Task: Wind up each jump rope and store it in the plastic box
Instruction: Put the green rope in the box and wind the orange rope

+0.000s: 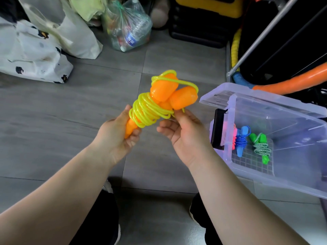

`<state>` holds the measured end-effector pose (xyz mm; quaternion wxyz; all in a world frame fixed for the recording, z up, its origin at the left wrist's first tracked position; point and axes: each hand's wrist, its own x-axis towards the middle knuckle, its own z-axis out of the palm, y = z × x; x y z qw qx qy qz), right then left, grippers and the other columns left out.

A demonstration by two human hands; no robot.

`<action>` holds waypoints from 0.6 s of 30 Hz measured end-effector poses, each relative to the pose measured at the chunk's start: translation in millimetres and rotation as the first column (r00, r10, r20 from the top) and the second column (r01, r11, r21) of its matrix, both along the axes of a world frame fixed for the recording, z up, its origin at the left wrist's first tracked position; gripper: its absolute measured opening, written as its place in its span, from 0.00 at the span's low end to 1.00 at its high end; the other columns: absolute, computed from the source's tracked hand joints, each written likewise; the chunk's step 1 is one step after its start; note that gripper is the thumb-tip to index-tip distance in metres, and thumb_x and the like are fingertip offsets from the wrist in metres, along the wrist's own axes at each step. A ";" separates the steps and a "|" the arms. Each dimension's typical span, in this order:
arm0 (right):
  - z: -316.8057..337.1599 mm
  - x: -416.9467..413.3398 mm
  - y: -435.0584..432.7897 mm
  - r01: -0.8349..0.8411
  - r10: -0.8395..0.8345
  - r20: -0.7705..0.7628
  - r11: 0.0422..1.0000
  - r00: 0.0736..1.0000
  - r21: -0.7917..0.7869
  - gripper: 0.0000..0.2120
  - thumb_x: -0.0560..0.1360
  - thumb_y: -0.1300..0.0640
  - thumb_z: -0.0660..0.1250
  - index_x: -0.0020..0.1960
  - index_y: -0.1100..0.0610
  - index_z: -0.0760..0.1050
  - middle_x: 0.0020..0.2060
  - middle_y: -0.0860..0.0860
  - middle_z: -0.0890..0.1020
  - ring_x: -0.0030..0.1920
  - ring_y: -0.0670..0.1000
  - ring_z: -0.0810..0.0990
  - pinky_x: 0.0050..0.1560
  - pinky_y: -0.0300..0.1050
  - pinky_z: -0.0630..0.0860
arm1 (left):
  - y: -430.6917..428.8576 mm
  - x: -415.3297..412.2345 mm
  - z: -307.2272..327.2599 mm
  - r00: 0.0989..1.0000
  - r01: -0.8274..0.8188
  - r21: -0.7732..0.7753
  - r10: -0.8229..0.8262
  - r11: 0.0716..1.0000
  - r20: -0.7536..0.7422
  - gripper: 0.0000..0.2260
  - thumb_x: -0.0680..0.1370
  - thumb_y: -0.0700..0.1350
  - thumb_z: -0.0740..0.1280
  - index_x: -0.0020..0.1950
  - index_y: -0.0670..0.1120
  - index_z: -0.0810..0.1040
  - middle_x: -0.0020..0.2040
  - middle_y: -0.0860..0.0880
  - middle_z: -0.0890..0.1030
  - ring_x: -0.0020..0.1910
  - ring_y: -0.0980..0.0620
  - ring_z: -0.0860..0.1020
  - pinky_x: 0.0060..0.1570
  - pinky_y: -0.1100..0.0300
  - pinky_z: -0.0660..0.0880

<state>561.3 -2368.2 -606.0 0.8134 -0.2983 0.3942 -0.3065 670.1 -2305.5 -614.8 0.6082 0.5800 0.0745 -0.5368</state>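
The fingers of the left hand (pixel 116 137) curl round the narrow ends of two orange handles (pixel 164 91), while the right hand (pixel 184 137) pinches the yellow cord (pixel 146 110) coiled round them. This one jump rope is held just left of the plastic box (pixel 292 121). Inside the box lie three wound ropes: a pink rope (pixel 234 137), a blue rope (pixel 241 140) and a green rope (pixel 261 147).

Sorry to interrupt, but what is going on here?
A person holds a yellow plastic jump rope, mostly wound around its orange handles. The left hand grips the narrow lower end; the right hand pinches the cord by the coil. Three wound ropes, pink, blue and green, lie in the clear plastic box on the right.
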 end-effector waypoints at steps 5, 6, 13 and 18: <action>-5.0 8.5 3.6 0.080 -0.095 -0.089 0.983 0.992 -0.164 0.13 0.77 0.63 0.58 0.34 0.57 0.71 0.19 0.47 0.75 0.21 0.42 0.74 0.26 0.36 0.76 | 2.1 -13.5 -9.5 0.992 0.122 0.097 -0.125 0.988 0.026 0.09 0.79 0.38 0.52 0.41 0.47 0.68 0.31 0.47 0.71 0.14 0.59 0.65 0.18 0.75 0.58; -5.9 9.4 4.5 0.092 -0.116 -0.116 0.976 0.986 -0.199 0.13 0.77 0.63 0.58 0.34 0.57 0.71 0.19 0.47 0.74 0.21 0.42 0.74 0.26 0.36 0.76 | 1.5 -15.1 -8.9 0.992 0.120 0.103 -0.122 0.987 0.022 0.09 0.79 0.38 0.51 0.43 0.47 0.68 0.32 0.47 0.71 0.13 0.59 0.65 0.18 0.75 0.58; -4.2 15.4 9.7 0.104 -0.196 -0.194 0.909 0.961 -0.404 0.07 0.73 0.64 0.64 0.39 0.54 0.70 0.31 0.48 0.73 0.25 0.39 0.74 0.30 0.35 0.74 | -5.1 -19.2 -8.0 0.995 0.102 0.104 -0.103 0.989 0.006 0.09 0.79 0.40 0.51 0.52 0.45 0.70 0.32 0.46 0.72 0.14 0.58 0.65 0.18 0.75 0.59; -5.1 13.4 2.2 0.087 -0.238 -0.289 0.888 0.927 -0.451 0.10 0.73 0.62 0.65 0.36 0.54 0.67 0.30 0.51 0.71 0.21 0.40 0.71 0.25 0.32 0.71 | -5.9 -25.8 -3.1 0.968 0.162 0.142 -0.185 0.977 0.169 0.06 0.80 0.43 0.55 0.54 0.48 0.68 0.35 0.49 0.75 0.18 0.57 0.73 0.22 0.68 0.70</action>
